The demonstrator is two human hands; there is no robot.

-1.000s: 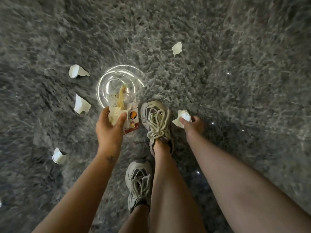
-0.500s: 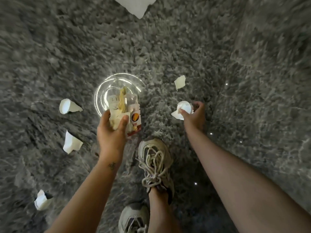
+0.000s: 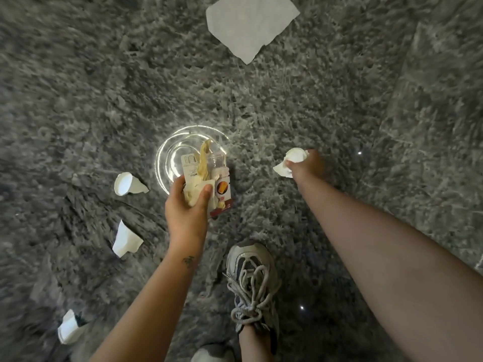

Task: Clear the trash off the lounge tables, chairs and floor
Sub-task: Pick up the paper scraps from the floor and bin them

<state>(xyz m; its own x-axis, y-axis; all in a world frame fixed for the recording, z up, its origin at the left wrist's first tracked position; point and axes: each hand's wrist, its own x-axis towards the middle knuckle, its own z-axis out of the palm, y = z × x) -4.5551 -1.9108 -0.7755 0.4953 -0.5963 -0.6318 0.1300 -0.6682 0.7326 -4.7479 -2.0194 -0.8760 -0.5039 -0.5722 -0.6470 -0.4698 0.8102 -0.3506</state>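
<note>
Currently both arms reach down over the grey shag carpet. The left grip, just below view centre, is wrapped round a bundle of trash: a clear plastic cup lying on its side with its rim away from the camera, a pale crumpled wrapper under the thumb, a tan strip standing up from it, and a red-labelled packet at 3 o'clock of the thumb. The right grip, at 3 o'clock of the cup and motion-blurred, has its fingers curled on white crumpled paper, low over the carpet; whether this is one piece or two cannot be told. Loose trash on the carpet: a flat white paper sheet at 12 o'clock of the view, well apart from both hands; a crushed paper cup at 9 o'clock of the left grip; a second crushed cup at 8 o'clock of it; a third crushed cup near the 7 o'clock corner. A laced grey sneaker stands at 6 o'clock between the forearms. A smoother marbled floor borders the carpet at 3 o'clock.
</note>
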